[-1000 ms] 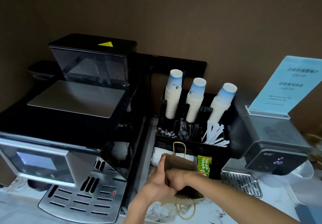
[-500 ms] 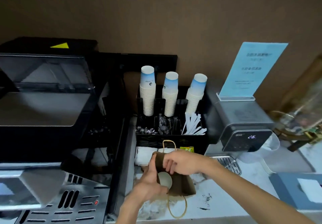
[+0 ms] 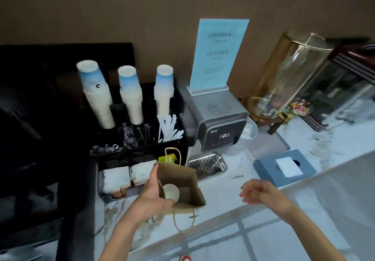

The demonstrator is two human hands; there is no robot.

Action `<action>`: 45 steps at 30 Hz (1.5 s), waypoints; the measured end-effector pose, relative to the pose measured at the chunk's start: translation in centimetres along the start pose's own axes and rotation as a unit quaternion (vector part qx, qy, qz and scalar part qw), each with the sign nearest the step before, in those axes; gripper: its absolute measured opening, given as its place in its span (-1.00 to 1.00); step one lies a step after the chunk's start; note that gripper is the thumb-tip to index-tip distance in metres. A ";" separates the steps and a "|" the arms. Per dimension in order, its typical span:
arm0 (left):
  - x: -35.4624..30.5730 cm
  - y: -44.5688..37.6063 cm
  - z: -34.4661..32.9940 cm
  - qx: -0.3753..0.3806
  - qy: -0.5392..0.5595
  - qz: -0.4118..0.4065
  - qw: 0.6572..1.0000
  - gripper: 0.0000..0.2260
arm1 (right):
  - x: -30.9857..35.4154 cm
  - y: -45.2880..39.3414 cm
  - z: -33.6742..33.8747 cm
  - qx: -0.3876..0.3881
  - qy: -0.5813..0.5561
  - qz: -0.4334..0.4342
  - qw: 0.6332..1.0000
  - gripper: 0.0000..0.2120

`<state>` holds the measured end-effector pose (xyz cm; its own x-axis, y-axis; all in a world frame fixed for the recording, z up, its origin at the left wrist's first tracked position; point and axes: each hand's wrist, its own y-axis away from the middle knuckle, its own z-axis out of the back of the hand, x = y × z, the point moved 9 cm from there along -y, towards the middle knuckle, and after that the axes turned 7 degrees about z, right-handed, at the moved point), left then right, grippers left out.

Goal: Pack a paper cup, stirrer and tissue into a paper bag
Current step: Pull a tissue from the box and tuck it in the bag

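Observation:
A brown paper bag [image 3: 183,179] stands open on the marble counter, its handles loose. A white paper cup [image 3: 171,192] sits upright inside it. My left hand [image 3: 154,193] grips the bag's left rim, thumb along the edge. To the right of the bag, my right hand [image 3: 261,192] hovers over the counter with fingers apart, holding nothing. White stirrers [image 3: 169,129] stand in the black organizer [image 3: 142,155] behind the bag. A blue tissue box [image 3: 284,167] with a white tissue showing lies to the right. Stacks of paper cups [image 3: 129,96] stand upside down in the organizer.
A grey dispenser [image 3: 219,122] with a lit display and a blue sign [image 3: 219,55] stands behind the bag. A black coffee machine [image 3: 40,118] fills the left. White napkins [image 3: 129,175] sit in the organizer's front tray. A glass jar [image 3: 294,73] stands at the right.
My right hand has left the bag and moved right over the counter. The view has swung right. The left hand still holds the bag with the cup inside.

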<state>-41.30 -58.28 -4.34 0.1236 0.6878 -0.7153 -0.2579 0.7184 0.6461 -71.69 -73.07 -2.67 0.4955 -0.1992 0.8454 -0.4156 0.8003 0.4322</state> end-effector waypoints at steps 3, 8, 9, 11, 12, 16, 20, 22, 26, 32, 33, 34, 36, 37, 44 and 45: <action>-1.0 -1.1 -1.8 0.010 0.008 -0.014 1.000 0.13 | -5.2 -1.2 5.6 -0.071 0.005 -0.062 0.996 -0.81; -2.1 -2.3 -2.9 -0.005 0.026 -0.024 0.999 0.11 | -9.2 -4.8 15.3 -0.197 0.007 -0.085 0.977 -0.91; -2.3 -2.4 -3.1 -0.006 0.034 -0.027 0.999 0.10 | -9.6 -5.5 17.1 -0.223 0.004 -0.091 0.971 -0.93; -2.5 -2.2 -3.4 -0.011 0.041 -0.028 0.999 0.08 | -10.4 -7.2 20.1 -0.250 0.023 -0.100 0.963 -0.88; -2.5 -2.1 -3.5 -0.017 0.046 -0.026 0.998 0.07 | -10.7 -8.2 21.3 -0.253 0.042 -0.099 0.962 -0.77; -1.7 -1.3 -3.2 -0.055 0.042 -0.010 0.998 0.03 | -10.9 -11.7 25.1 -0.247 0.153 -0.101 0.952 -0.59; -0.4 -1.4 -2.7 -0.075 0.036 0.005 0.997 0.07 | -12.5 -14.8 27.2 -0.188 0.200 -0.134 0.952 -0.51; 0.3 -1.7 -2.3 -0.095 0.036 0.010 0.995 0.05 | -13.4 -15.6 27.7 -0.165 0.219 -0.155 0.949 -0.48; 1.3 -2.0 -1.8 -0.123 0.039 0.014 0.992 0.07 | -14.9 -16.8 28.0 -0.147 0.240 -0.183 0.942 -0.40; 1.0 -2.1 -2.3 -0.121 0.039 0.010 0.992 0.05 | -15.9 -18.4 28.3 -0.131 0.252 -0.206 0.936 -0.34; 0.8 -2.1 -2.6 -0.115 0.042 0.012 0.992 0.05 | -16.1 -18.5 28.4 -0.135 0.235 -0.203 0.941 -0.34; 0.6 -2.1 -2.8 -0.111 0.046 0.012 0.993 0.06 | -16.2 -18.6 28.5 -0.146 0.204 -0.194 0.948 -0.35; 0.3 -2.0 -3.0 -0.112 0.052 0.010 0.992 0.05 | -16.1 -18.5 28.7 -0.170 0.133 -0.165 0.962 -0.43; 0.2 -2.0 -3.1 -0.112 0.056 0.010 0.992 0.05 | -15.9 -18.3 28.9 -0.177 0.107 -0.153 0.966 -0.47; -1.3 -1.3 -3.9 -0.082 0.039 0.006 0.996 0.03 | -11.9 -15.5 26.5 -0.130 -0.077 -0.072 0.986 -0.77; -1.6 -1.2 -3.9 -0.081 0.033 0.002 0.996 0.03 | -11.0 -14.7 25.7 -0.120 -0.100 -0.064 0.986 -0.78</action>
<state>-44.95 -60.62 -5.04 0.0599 0.6776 -0.7330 -0.4092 0.6865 0.6011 -90.63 -97.19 -10.27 0.3621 -0.3960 0.8438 -0.1551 0.8671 0.4735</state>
